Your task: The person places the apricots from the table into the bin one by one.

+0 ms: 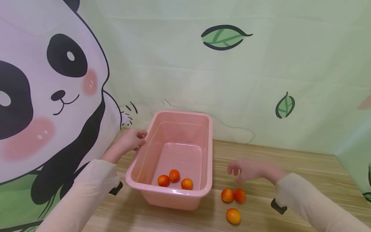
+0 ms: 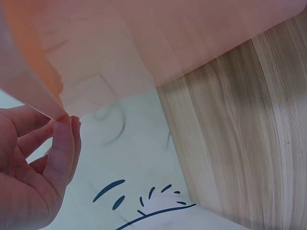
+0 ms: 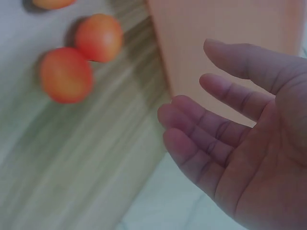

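A pink plastic basin (image 1: 169, 202) stands on the wooden table, with a few round orange-red fruits (image 1: 174, 175) lying inside near its front wall. My left hand (image 1: 132, 140) is at the basin's left rim; in the left wrist view the thumb and fingers (image 2: 62, 148) pinch that rim. Right of the basin, my right hand (image 1: 250, 169) hovers over the table with loosely bent fingers and an empty palm, as the right wrist view shows. Just in front of it lie two touching fruits (image 1: 239, 195) and a more yellow one (image 1: 233, 216). The fruits' exact kind is unclear.
Wood-grain table (image 1: 304, 170) extends to the right of the basin. Behind it hangs a pale green cloth (image 1: 246, 83) printed with leaves, and a large printed panda (image 1: 95, 64) covers the left side. The basin's back wall stands close to the cloth.
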`<action>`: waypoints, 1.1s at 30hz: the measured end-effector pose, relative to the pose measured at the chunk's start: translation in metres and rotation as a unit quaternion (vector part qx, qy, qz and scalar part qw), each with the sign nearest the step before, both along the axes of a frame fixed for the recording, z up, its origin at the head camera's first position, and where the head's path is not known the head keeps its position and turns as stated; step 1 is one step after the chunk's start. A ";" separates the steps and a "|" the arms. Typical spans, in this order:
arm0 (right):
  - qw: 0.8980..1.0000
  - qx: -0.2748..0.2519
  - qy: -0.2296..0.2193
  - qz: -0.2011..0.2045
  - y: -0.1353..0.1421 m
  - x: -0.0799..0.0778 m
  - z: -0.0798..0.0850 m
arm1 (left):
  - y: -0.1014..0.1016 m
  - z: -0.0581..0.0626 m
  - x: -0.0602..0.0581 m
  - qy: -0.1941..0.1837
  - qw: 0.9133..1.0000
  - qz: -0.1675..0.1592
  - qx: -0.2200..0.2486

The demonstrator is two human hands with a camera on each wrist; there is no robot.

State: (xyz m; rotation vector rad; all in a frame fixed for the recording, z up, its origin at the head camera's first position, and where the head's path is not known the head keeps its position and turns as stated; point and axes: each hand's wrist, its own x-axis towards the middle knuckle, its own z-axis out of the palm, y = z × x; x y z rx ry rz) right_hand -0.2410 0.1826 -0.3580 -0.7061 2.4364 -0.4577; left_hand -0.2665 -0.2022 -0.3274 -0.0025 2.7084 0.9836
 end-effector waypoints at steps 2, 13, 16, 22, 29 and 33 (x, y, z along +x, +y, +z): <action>1.000 -0.003 0.002 -0.001 0.005 -0.001 -0.010 | 0.000 0.000 0.000 0.001 1.000 0.000 -0.002; 0.997 -0.028 -0.035 -0.056 0.019 0.005 -0.050 | 0.000 -0.001 0.000 -0.003 1.000 0.008 -0.001; 0.996 -0.019 -0.033 -0.079 0.019 0.007 -0.056 | 0.000 -0.001 0.000 -0.001 1.000 0.007 -0.002; 0.989 -0.013 -0.054 -0.135 0.018 0.009 -0.066 | 0.000 -0.002 0.000 -0.003 1.000 0.009 0.001; 0.987 -0.047 -0.062 -0.144 0.022 0.009 -0.079 | 0.001 -0.001 0.000 -0.005 1.000 0.008 0.004; 0.989 -0.078 -0.056 -0.108 0.026 0.007 -0.083 | 0.001 0.000 0.000 -0.008 1.000 0.010 0.003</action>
